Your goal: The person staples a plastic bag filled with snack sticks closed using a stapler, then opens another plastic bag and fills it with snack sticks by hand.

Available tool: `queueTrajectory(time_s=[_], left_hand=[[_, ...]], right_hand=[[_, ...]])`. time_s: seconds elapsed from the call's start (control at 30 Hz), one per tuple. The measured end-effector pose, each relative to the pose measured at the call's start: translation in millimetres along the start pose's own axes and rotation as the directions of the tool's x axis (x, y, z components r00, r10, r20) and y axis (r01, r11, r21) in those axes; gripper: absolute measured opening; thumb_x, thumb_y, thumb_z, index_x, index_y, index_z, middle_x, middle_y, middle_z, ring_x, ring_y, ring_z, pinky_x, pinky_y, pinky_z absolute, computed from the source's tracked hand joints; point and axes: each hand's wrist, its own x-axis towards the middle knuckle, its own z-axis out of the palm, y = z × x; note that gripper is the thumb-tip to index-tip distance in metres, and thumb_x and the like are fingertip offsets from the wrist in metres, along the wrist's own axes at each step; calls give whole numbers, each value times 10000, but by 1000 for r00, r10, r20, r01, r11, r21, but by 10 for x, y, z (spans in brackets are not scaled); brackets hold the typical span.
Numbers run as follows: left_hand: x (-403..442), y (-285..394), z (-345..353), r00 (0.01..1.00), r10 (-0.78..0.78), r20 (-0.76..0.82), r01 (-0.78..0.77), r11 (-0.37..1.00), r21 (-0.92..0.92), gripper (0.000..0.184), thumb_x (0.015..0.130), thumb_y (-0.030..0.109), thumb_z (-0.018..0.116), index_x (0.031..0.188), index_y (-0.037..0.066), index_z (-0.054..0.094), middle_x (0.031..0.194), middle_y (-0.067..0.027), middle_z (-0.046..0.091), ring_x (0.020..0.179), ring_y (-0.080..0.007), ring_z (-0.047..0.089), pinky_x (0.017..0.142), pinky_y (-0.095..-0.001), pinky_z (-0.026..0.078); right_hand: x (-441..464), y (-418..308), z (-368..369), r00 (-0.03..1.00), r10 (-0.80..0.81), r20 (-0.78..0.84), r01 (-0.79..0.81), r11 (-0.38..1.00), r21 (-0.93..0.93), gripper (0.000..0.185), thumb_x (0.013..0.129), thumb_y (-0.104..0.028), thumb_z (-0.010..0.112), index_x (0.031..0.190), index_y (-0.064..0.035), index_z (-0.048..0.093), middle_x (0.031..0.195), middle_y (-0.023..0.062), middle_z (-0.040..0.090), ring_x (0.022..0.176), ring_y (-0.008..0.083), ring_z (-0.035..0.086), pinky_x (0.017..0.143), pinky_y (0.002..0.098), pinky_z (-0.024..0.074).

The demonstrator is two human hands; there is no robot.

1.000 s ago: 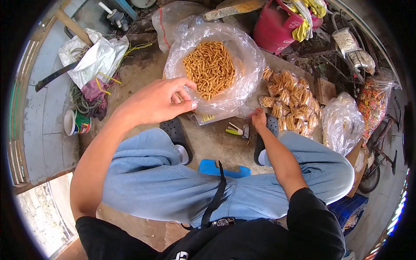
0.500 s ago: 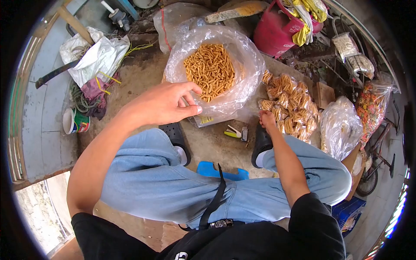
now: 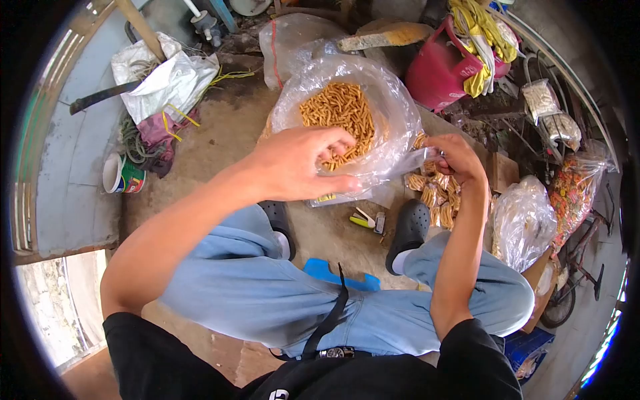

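A large clear plastic bag (image 3: 393,93) lies spread in front of me, its mouth wide around a heap of brown stick-shaped snacks (image 3: 337,113). Over the near edge of the heap, my left hand (image 3: 303,160) is open, thumb and curled fingers apart, with nothing seen in it. Off to the right, my right hand (image 3: 460,159) pinches a small clear plastic bag (image 3: 419,160) that points toward the left hand. Below and beyond that hand are several small packed bags of the snacks (image 3: 440,200), partly hidden by my hand and forearm.
A green stapler (image 3: 362,218) and a small box (image 3: 379,223) lie on the floor between my shoes. A blue plastic piece (image 3: 323,271) sits nearer. Around stand a pink tub (image 3: 433,73), a clear bag (image 3: 525,217), a white sack (image 3: 167,80) and a paint bucket (image 3: 123,175).
My right hand has risen from beside the packed snacks and now holds a small clear bag. My left hand has moved right, over the near edge of the heap. The view has shifted slightly.
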Motion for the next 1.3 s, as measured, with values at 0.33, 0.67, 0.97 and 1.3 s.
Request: queueTrajectory(time_s=[0.33, 0.67, 0.97, 1.3], left_hand=[[92, 88, -77, 951, 95, -295, -175, 950, -258, 254, 869, 222, 664, 973, -8, 635, 856, -88, 678, 786, -142, 647, 719, -263, 507], [-83, 62, -253, 949, -2, -315, -111, 934, -339, 203, 933, 163, 578, 985, -19, 651, 762, -47, 662, 660, -70, 573, 604, -222, 459], [-63, 73, -286, 940, 48, -338, -124, 970, -207, 214, 936, 182, 573, 1000, 0, 665, 769, -69, 669, 704, -89, 604, 614, -238, 458], [-18, 18, -274, 909, 201, -366, -230, 972, -38, 201, 905, 169, 609, 1000, -1, 661, 782, -129, 641, 650, -184, 578, 590, -286, 450]], right_hand=[[-550, -743, 939, 971, -239, -5, 236, 953, 193, 426, 947, -388, 522, 665, -70, 539, 449, -42, 410, 359, 46, 350, 354, 211, 244], [-640, -846, 1007, 670, -717, -190, 738, 671, 71, 215, 924, -216, 591, 957, -19, 669, 795, -12, 584, 687, 32, 476, 618, 182, 366], [-573, -828, 1014, 349, -925, -152, 903, 375, -209, 166, 753, -82, 745, 912, -53, 706, 916, 70, 660, 881, 193, 597, 770, 297, 450], [-499, -806, 1045, 412, -911, -38, 907, 413, -78, 130, 808, -117, 707, 909, -35, 699, 910, 83, 671, 915, 205, 606, 809, 318, 461]])
